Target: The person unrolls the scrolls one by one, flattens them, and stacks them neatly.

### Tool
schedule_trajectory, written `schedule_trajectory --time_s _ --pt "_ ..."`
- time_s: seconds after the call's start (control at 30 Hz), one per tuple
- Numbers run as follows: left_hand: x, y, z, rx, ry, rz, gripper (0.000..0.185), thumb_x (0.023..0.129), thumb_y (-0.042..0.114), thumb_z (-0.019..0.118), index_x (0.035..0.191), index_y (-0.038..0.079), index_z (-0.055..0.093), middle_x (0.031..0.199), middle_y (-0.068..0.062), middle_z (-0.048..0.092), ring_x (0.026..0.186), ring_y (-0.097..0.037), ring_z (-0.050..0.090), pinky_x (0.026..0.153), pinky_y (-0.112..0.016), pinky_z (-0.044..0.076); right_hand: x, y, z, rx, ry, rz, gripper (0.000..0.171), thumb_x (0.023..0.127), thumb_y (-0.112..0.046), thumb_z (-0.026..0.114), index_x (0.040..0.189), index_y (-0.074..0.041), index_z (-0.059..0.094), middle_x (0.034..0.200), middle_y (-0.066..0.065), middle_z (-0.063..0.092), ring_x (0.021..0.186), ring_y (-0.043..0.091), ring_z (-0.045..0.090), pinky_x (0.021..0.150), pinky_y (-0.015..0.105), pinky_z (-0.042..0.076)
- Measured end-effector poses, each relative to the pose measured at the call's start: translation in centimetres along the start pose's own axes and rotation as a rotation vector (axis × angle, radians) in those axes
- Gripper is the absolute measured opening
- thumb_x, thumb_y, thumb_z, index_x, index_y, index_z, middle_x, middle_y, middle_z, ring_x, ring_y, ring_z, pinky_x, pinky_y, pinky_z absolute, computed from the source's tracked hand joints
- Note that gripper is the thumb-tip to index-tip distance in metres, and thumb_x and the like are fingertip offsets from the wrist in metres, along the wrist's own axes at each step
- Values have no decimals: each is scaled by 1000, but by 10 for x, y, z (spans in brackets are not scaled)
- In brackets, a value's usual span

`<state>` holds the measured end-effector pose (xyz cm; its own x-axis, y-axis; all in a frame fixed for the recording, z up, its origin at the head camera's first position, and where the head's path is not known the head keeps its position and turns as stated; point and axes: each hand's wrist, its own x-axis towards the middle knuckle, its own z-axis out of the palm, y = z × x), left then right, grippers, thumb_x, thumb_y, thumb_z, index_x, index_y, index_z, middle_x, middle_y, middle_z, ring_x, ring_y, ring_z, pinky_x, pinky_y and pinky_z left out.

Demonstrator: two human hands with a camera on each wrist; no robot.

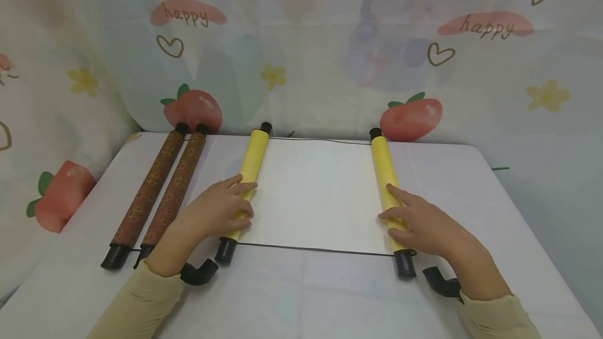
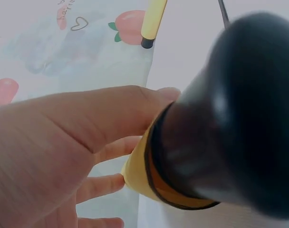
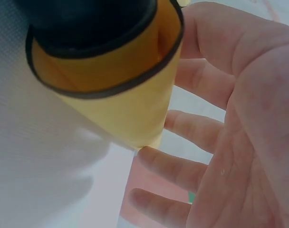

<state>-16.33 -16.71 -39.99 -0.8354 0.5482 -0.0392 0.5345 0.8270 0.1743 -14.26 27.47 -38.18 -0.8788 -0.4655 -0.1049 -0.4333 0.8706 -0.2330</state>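
A partly unrolled yellow scroll lies on the white table, with blank white paper (image 1: 320,198) between its two rolls. My left hand (image 1: 219,211) rests on the left roll (image 1: 254,156), its spread fingers reaching across the yellow backing. In the left wrist view the thumb (image 2: 120,109) touches that roll beside its black end knob (image 2: 258,114). On the right roll (image 1: 382,158) lies my right hand (image 1: 424,221), fingers apart and fairly straight. The right wrist view shows its fingertips against the yellow roll (image 3: 120,109), close to a black knob (image 3: 92,23).
Left of the yellow scroll lies a brown patterned scroll with two rolls (image 1: 153,187), partly behind my left forearm. A printed cloth (image 1: 311,41) with fruit and "happy" lettering hangs behind the table (image 1: 301,297). Dark curved pieces (image 1: 200,272) sit by both wrists.
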Motion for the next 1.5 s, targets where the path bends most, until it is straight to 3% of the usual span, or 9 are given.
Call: schedule_trajectory --time_s 0.23,0.43,0.6,0.67,0.77,0.9,1.07,1.27,1.5 --pt "-2 -3 1 17 25 -26 10 84 35 78 90 27 76 149 -7 50 140 -39 41 113 -51 36 1 -1 -1 16 0 -2 25 88 -27 74 113 -24 75 158 18 34 136 45 41 103 61 42" --pt "-3 -4 -4 1 1 -58 14 86 35 77 95 24 76 149 -9 49 130 -35 53 107 -51 43 2 0 -1 25 -17 13 27 86 -29 76 113 -24 74 158 20 33 135 46 41 102 61 43" --pt "-4 -7 -5 -6 -11 -95 14 87 27 75 100 23 75 152 -10 45 111 -31 64 87 -43 53 2 2 -2 23 -21 31 32 88 -21 71 119 -23 73 159 20 31 134 47 42 99 60 45" --pt "-4 -9 -5 -12 -10 -106 16 86 23 73 101 24 74 155 -9 43 96 -26 65 72 -35 51 2 2 -2 29 -19 30 34 87 -18 68 121 -23 73 159 20 31 134 48 43 98 59 45" --pt "-4 -9 -4 -24 -22 -113 23 84 18 70 106 24 75 158 -6 39 90 -22 63 65 -29 46 1 3 -2 30 -19 31 38 86 -15 64 122 -23 72 159 20 30 133 48 43 97 59 45" --pt "-5 -10 -3 -18 -41 -114 25 85 16 67 107 21 77 157 -7 41 104 -25 65 68 -30 49 0 4 -2 32 -22 39 38 86 -14 62 121 -23 72 160 19 29 134 48 43 96 58 45" --pt "-5 -16 0 3 -11 -110 17 89 25 70 103 20 78 152 -7 47 118 -28 62 83 -38 54 0 4 -2 19 -26 40 29 89 -23 68 117 -24 74 159 18 30 134 47 43 98 59 45" --pt "-4 -20 -1 28 71 -57 10 84 21 77 94 18 78 145 -12 54 137 -38 46 108 -55 40 1 4 -2 14 -37 60 30 87 -33 74 117 -26 73 160 17 30 135 45 43 98 59 46" --pt "-4 -23 -1 28 49 -6 13 87 10 71 96 17 77 139 -11 60 141 -38 41 107 -63 37 0 5 -2 -1 -24 49 33 88 -21 66 121 -23 72 159 19 29 133 45 46 93 54 48"
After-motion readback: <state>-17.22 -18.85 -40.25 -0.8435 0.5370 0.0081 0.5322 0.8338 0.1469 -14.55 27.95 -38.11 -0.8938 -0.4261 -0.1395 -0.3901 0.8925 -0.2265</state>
